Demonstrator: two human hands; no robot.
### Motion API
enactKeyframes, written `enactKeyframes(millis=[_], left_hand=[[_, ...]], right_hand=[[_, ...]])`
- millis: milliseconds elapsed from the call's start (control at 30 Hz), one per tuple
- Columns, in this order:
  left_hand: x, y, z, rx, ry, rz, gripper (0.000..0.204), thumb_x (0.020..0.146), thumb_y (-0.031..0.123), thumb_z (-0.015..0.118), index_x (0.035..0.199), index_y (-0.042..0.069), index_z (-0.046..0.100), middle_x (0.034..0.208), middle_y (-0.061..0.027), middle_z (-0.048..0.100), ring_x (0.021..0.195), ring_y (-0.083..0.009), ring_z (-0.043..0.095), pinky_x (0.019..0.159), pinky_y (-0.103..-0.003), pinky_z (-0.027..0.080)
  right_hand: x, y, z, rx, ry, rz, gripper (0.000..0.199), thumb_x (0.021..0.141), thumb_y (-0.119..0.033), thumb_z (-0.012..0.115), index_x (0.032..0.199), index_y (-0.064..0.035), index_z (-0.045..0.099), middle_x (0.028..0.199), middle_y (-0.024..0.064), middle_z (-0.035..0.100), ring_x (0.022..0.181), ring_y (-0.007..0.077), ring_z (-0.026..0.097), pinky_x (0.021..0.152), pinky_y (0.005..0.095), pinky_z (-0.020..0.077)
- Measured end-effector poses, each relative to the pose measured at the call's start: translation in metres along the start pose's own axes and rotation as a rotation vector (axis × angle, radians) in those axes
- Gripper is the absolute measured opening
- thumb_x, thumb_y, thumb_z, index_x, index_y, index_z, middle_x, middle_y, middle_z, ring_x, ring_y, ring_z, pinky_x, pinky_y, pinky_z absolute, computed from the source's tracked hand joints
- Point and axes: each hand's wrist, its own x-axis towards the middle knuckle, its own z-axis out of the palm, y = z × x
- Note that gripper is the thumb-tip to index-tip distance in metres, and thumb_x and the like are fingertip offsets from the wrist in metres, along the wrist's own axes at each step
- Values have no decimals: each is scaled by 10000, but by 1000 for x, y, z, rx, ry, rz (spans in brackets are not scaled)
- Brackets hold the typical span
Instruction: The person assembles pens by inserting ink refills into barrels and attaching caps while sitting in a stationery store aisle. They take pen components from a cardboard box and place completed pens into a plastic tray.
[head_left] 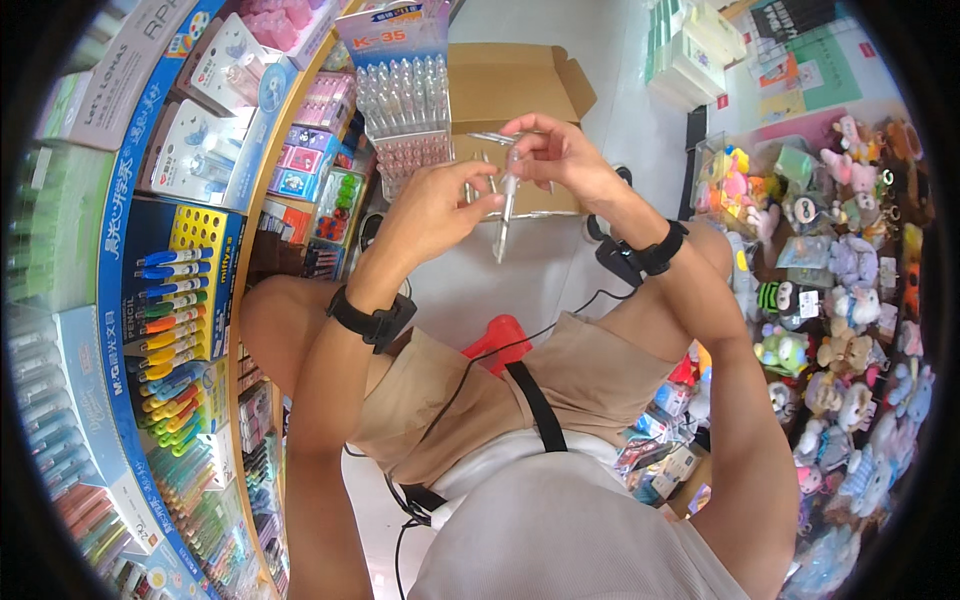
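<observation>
Stationery shelves (pixel 110 300) curve along the left of a small shop, plush toys (pixel 848 350) crowd the right, and pale floor (pixel 450 285) shows between the seated person's knees. At centre, slender clear pens (pixel 508 200) are in the fingers near the inner edge of an open cardboard box (pixel 515 80), beside an upright pen display (pixel 405 100). The right grip (pixel 568 160) pinches the pens; the left grip (pixel 430 212) curls close, though overlapping fingers hide whether it closes on any. Good handling likely calls for light pressure mid-barrel, steadied by both thumbs, with barrels aligned rather than crossed.
</observation>
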Motion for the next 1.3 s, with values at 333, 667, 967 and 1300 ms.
enactKeyframes(millis=[333,667,967,1300], left_hand=[[10,-12,6,-613,-16,-287,169,888,86,641,995,-42,617,884,-123,674,754,-181,694,612,-240,540],[10,-14,-12,-946,196,-298,255,940,147,568,1116,-36,571,965,-149,677,854,-186,684,718,-244,537],[10,-15,-5,-691,-38,-312,240,901,167,629,1092,27,596,953,-73,684,790,-114,652,672,-219,472],[3,8,6,-578,31,-112,737,784,-28,712,1418,75,351,941,-89,619,713,-90,634,610,-212,474]], right_hand=[[8,7,17,1,11,-217,337,838,-21,663,1157,-38,555,917,1,635,834,79,575,745,242,457],[7,-2,7,-44,119,-218,192,853,-50,684,1037,-19,640,867,12,641,712,64,585,658,205,478],[10,-1,-3,341,107,-278,169,882,-104,670,1025,-18,645,839,16,656,723,65,576,648,208,462],[8,12,16,368,-68,-33,231,899,-220,670,1041,-48,608,822,-12,645,660,45,533,590,196,418]])
